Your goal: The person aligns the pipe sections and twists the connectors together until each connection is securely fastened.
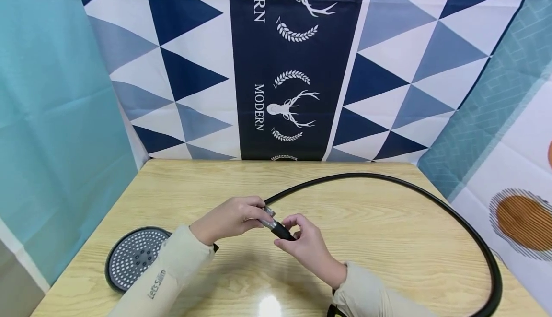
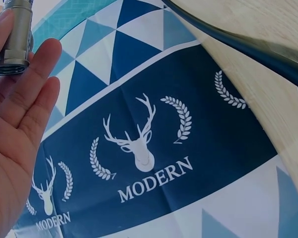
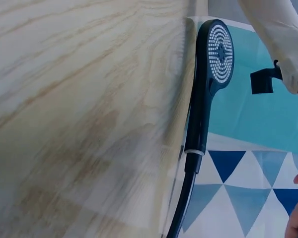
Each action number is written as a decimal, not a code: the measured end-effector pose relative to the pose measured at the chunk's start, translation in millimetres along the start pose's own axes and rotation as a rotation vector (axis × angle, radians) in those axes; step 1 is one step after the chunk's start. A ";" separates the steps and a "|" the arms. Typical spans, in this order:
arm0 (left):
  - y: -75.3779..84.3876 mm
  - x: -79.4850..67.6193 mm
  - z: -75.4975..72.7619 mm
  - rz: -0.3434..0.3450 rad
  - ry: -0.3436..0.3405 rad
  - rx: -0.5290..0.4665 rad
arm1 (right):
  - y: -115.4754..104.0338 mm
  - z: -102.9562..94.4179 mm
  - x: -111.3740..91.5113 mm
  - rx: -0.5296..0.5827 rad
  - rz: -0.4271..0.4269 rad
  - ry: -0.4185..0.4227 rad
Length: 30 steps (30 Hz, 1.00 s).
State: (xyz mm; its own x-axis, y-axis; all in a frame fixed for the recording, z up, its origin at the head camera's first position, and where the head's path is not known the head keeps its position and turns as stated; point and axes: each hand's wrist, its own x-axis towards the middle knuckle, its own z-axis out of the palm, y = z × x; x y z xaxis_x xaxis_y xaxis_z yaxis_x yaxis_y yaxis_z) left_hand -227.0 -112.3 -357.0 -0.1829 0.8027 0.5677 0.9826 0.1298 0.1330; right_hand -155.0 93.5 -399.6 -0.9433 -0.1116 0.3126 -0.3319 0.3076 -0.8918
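My left hand [image 1: 241, 218] grips a silver metal fitting [image 2: 15, 39] between thumb and fingers; one end of it is an open, ringed mouth. My right hand [image 1: 308, 245] pinches a black tapered hose end [image 1: 282, 231] with thumb and forefinger. The hose end meets the silver fitting between the two hands; whether they are joined I cannot tell. At the left lies a dark hand shower [image 1: 137, 258] with a grey nozzle face, partly behind my left sleeve. A black hose [image 3: 185, 203] runs from its handle, also visible in the right wrist view.
The black hose arcs over the right side of the wooden table [image 1: 207, 178] and leaves the head view at bottom right. Patterned cloth [image 1: 297, 67] hangs behind the table, with a teal cloth [image 1: 56, 115] at the left. Light glares off the near tabletop.
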 end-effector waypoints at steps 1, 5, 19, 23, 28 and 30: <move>-0.9 -0.3 0.9 0.005 0.005 -0.009 | 0.2 0.0 -0.5 -0.005 -0.014 0.008; -2.6 -0.9 4.5 0.011 0.014 -0.021 | 0.6 -0.9 -1.2 -0.015 -0.019 0.036; -3.3 0.2 -1.1 -0.018 -0.020 -0.002 | 2.6 -2.5 3.3 0.071 -0.021 -0.059; -3.0 0.5 -0.2 -0.016 -0.028 -0.002 | 2.9 -3.0 2.2 0.053 -0.037 -0.072; -2.4 2.8 0.5 -0.014 -0.032 0.000 | 2.7 -2.5 3.7 0.024 0.063 -0.047; -2.0 3.7 0.9 -0.014 -0.033 0.002 | 3.2 -2.5 3.6 0.043 0.094 -0.036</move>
State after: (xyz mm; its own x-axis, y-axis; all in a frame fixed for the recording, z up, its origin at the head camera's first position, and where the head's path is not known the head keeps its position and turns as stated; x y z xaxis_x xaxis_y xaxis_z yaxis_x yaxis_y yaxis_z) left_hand -229.6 -109.1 -355.9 -0.1955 0.8193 0.5390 0.9800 0.1424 0.1391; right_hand -159.5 96.5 -400.4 -0.9693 -0.1185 0.2155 -0.2407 0.2773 -0.9301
